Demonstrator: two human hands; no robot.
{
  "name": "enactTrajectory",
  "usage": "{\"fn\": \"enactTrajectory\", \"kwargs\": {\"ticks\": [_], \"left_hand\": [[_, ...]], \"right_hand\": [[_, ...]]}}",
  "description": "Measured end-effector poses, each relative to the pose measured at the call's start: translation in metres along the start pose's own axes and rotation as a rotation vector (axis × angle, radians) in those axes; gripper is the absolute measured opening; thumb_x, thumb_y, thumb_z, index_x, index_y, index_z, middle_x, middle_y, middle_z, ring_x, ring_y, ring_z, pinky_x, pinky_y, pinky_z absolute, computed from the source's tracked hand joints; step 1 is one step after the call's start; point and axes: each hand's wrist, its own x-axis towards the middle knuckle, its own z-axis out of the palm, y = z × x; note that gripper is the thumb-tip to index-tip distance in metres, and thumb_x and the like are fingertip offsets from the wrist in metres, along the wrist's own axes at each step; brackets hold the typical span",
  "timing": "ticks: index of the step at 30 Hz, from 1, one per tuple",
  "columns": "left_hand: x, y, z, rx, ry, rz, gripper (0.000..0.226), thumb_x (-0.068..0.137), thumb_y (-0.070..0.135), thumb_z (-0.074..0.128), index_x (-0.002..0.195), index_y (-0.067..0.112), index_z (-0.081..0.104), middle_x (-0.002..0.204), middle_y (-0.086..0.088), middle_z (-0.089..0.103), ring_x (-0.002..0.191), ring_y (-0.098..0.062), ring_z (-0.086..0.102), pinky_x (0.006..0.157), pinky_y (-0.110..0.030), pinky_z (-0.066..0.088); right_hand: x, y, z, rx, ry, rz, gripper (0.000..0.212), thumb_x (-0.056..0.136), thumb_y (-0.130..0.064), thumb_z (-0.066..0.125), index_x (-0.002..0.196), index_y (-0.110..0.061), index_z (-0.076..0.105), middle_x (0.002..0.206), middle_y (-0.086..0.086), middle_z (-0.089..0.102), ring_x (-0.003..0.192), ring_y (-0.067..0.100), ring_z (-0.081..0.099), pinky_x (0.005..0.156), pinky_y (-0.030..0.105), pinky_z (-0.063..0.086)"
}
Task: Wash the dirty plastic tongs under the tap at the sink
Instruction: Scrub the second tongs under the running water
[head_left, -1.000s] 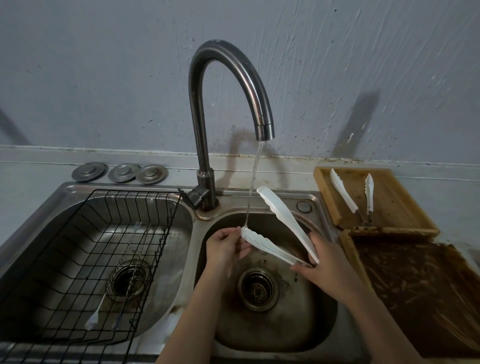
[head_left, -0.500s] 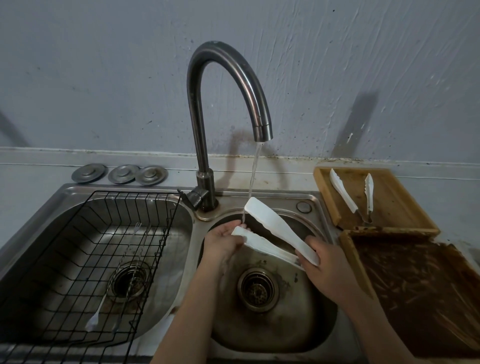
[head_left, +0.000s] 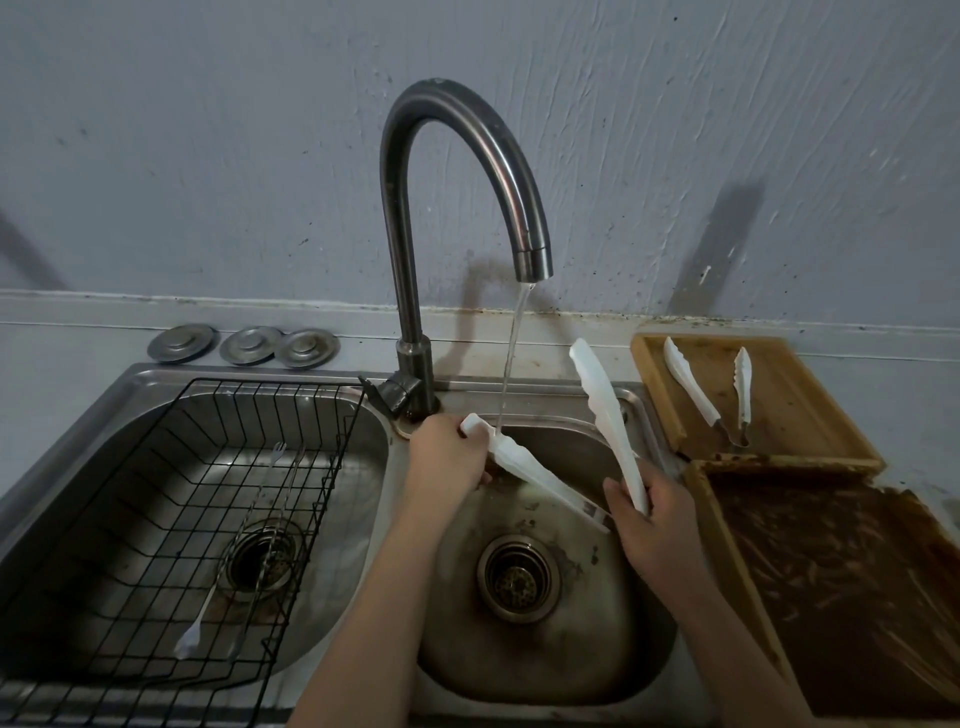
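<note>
Rinsing in progress: we grip the hinge end of the tongs (head_left: 524, 467) in the right hand (head_left: 657, 525), left hand (head_left: 447, 457) closed on one arm under the stream from the tap (head_left: 462, 171). Other arm unrinsed; a second pair (head_left: 711, 392) waits on the worktop tray (head_left: 810, 415).

White plastic tongs (head_left: 540, 475); dark grey curved metal tap (head_left: 457, 171); black wire-grid rack (head_left: 208, 467); brown-smeared wooden tray (head_left: 841, 582); pale blue-grey streaked plaster wall (head_left: 208, 156).
</note>
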Motion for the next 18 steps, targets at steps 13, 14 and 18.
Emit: {"fn": "enactTrajectory", "kwargs": {"ticks": [13, 14, 18], "left_hand": [[-0.004, -0.004, 0.003, -0.007, 0.032, 0.013, 0.034, 0.09, 0.033, 0.052, 0.065, 0.01, 0.052, 0.065, -0.009, 0.048, 0.062, -0.016, 0.043, 0.053, -0.026, 0.029], [-0.004, -0.005, 0.005, -0.035, 0.048, 0.02, 0.035, 0.09, 0.034, 0.053, 0.064, 0.01, 0.049, 0.063, -0.008, 0.046, 0.06, -0.015, 0.041, 0.052, -0.024, 0.028], [-0.002, -0.016, 0.011, -0.131, 0.063, 0.041, 0.039, 0.093, 0.032, 0.052, 0.057, 0.016, 0.052, 0.051, 0.003, 0.053, 0.051, -0.008, 0.047, 0.05, -0.013, 0.035]], "right_hand": [[0.001, 0.007, 0.009, 0.127, -0.148, 0.078, 0.029, 0.09, -0.015, 0.058, 0.063, -0.02, 0.047, 0.054, -0.002, 0.046, 0.047, 0.004, 0.047, 0.052, 0.022, 0.041], [0.002, 0.007, 0.009, 0.154, -0.162, 0.081, 0.028, 0.09, -0.016, 0.057, 0.064, -0.018, 0.047, 0.055, 0.0, 0.048, 0.048, 0.003, 0.05, 0.053, 0.022, 0.043], [0.003, 0.008, 0.009, 0.192, -0.276, 0.073, 0.014, 0.092, -0.027, 0.053, 0.086, -0.015, 0.054, 0.078, 0.011, 0.064, 0.066, 0.021, 0.066, 0.053, 0.022, 0.051]]}}
